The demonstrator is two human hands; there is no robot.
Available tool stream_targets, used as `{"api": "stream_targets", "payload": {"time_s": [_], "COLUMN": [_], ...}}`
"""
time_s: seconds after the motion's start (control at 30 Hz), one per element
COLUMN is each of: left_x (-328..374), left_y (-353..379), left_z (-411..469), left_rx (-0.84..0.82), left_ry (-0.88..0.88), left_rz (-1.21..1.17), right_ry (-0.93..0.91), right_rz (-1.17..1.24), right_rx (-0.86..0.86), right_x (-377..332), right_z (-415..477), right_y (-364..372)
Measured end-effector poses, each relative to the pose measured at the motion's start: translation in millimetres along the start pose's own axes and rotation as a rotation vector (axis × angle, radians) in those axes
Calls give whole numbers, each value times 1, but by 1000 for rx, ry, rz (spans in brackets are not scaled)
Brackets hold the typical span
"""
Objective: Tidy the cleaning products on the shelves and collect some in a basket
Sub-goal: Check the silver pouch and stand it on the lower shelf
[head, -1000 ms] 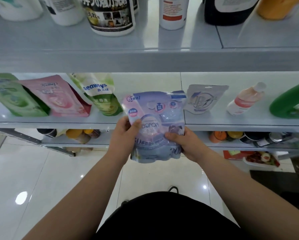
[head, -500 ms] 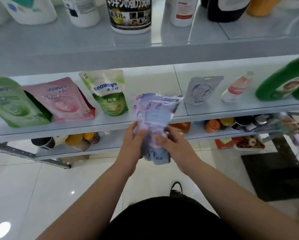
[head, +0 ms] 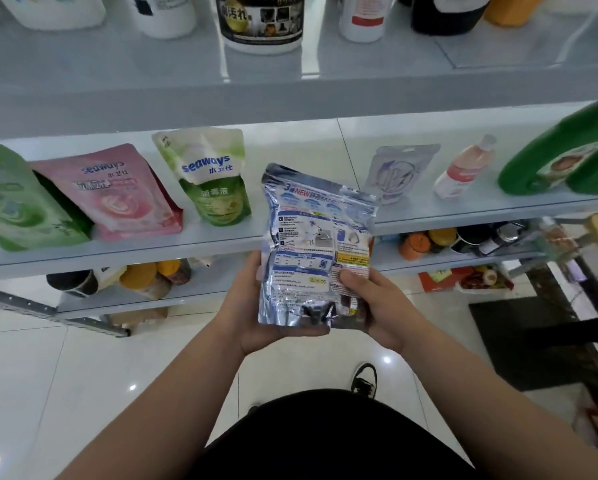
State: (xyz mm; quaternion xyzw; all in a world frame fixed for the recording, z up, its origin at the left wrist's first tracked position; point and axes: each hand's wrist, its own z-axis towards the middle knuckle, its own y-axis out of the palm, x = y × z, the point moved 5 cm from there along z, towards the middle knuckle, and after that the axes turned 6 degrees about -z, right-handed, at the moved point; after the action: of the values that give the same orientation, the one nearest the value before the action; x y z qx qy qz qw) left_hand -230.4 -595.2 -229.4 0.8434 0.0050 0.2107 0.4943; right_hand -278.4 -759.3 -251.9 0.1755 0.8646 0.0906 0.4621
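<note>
**Holding a foil pouch upright before the middle shelf**

Standing on the middle shelf (head: pixel 117 258) at the left, a pink pouch (head: pixel 117 195) and a green pouch (head: pixel 211 178) are leaning back. Just right of them, the left hand (head: pixel 252 317) is cupping the silver pouch (head: pixel 311 244) from below, its fingers curling under the base and the thumb lying along the left edge. The pouch is hanging in the air in front of the shelf's rim, not resting on it. Its long axis is running upright, the top seal is pointing up and away, and the printed instruction panel is facing the camera. The right hand (head: pixel 377 303) is pinching the lower right corner, thumb on the front.

The foil is looking soft, crinkly and probably slick. Gripping low, where the contents are bulging, seems safer than taking the floppy top.
</note>
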Motion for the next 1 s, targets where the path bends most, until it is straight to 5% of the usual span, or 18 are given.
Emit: {"api": "stream_targets", "payload": {"time_s": [0.17,0.27,0.67,0.83,1.0], "left_x": [23,25,25,29,18], "left_y": [-10,-3,10,4,10], "left_z": [8,21,50,49,64], "left_rx": [343,423,560,778,609], "left_ry": [283,285,380,495,419], "left_rz": [338,473,407,537,169], "right_ry": [-31,-42,-44,-164,-206], "right_rz": [-52,-113,-129,-211,-444], "right_rx": [24,36,-8,1,-182], "right_x": [-30,-44,-73,-80,-69], "right_z": [12,19,43,47,32], "right_y": [-21,-33,-56,-47,-15]}}
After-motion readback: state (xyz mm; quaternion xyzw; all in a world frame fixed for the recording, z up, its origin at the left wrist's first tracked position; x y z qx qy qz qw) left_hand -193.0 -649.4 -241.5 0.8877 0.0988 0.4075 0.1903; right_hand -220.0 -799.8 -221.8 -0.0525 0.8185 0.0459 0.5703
